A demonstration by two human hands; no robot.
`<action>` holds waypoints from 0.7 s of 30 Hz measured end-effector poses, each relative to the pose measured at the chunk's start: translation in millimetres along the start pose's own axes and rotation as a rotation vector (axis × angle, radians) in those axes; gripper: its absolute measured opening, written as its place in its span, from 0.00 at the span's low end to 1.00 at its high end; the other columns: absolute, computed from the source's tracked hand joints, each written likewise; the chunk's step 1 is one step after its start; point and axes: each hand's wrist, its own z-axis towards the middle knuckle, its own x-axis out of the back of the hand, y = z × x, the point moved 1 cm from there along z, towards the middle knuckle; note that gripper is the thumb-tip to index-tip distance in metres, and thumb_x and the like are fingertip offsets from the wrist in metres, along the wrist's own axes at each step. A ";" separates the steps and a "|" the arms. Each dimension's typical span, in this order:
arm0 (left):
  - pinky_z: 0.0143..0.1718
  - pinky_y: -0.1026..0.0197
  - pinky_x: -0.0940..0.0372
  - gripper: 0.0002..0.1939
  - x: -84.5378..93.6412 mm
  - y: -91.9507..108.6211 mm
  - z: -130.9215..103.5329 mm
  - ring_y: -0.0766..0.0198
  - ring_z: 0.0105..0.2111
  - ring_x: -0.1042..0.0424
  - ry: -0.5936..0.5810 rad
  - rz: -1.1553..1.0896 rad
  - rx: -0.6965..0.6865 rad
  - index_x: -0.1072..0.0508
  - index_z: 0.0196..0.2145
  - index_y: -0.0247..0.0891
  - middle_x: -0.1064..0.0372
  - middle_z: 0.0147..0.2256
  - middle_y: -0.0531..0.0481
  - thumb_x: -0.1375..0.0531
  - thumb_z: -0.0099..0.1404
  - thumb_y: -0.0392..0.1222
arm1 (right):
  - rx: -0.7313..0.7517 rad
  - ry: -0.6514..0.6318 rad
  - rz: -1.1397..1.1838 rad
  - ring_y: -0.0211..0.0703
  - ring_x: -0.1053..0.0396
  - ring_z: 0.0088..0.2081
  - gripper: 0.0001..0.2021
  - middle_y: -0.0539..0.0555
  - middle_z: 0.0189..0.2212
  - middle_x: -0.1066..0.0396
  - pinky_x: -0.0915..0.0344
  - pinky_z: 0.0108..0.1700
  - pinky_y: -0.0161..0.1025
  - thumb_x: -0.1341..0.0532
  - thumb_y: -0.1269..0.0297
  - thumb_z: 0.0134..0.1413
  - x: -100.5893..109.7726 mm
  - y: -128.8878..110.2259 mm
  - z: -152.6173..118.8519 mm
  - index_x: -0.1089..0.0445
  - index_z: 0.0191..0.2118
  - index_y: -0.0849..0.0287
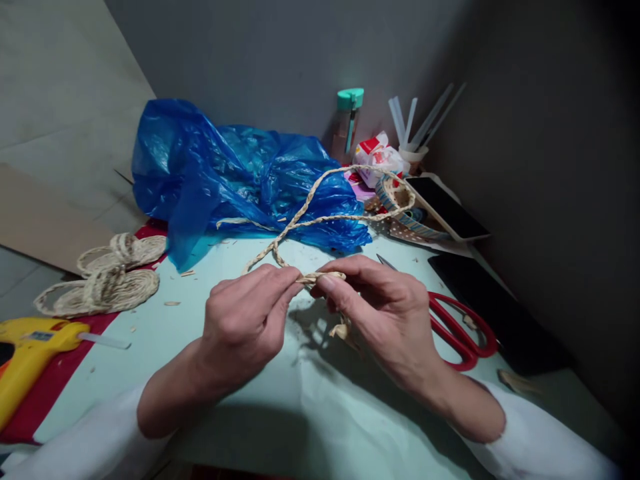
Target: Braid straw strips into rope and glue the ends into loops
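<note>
Between my two hands runs a pale braided straw cord, held a little above the table. My left hand is closed, its thumb and forefinger gripping the cord. A pinch of my right hand holds the folded part of the same cord, and a loose tuft of straw hangs below those fingers. From my left hand the cord loops away over the blue plastic bag and back. Red-handled scissors lie just right of my right hand, their blades mostly hidden behind it.
Two woven straw slippers and a yellow glue gun lie at left. Behind my hands spreads a blue plastic bag. A bottle, a cup of glue sticks, a phone and a black flat object are at right.
</note>
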 end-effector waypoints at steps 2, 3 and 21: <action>0.27 0.65 0.35 0.04 -1.6 0.2 -0.4 0.66 0.26 0.27 0.012 -0.041 0.046 0.27 0.35 0.35 0.25 0.27 0.51 0.42 0.65 0.31 | 0.116 0.030 -0.093 0.35 0.29 0.25 0.03 0.50 0.27 0.25 0.31 0.29 0.33 0.37 0.68 0.58 -0.3 -0.4 -0.2 0.26 0.34 0.59; 0.28 0.65 0.34 0.04 -2.1 0.4 -0.6 0.66 0.26 0.27 0.011 -0.071 0.087 0.27 0.35 0.35 0.25 0.27 0.51 0.42 0.65 0.32 | 0.190 0.037 -0.141 0.36 0.29 0.25 0.02 0.50 0.27 0.24 0.31 0.30 0.34 0.37 0.70 0.58 -0.5 -0.8 -0.6 0.26 0.34 0.59; 0.23 0.76 0.30 0.06 0.3 14.0 16.2 0.71 0.19 0.26 0.088 -0.717 0.680 0.22 0.27 0.33 0.24 0.21 0.56 0.38 0.57 0.26 | 0.871 -0.010 -0.781 0.47 0.32 0.29 0.12 0.65 0.31 0.23 0.33 0.28 0.45 0.39 0.76 0.56 -7.4 -2.6 -10.4 0.28 0.46 0.75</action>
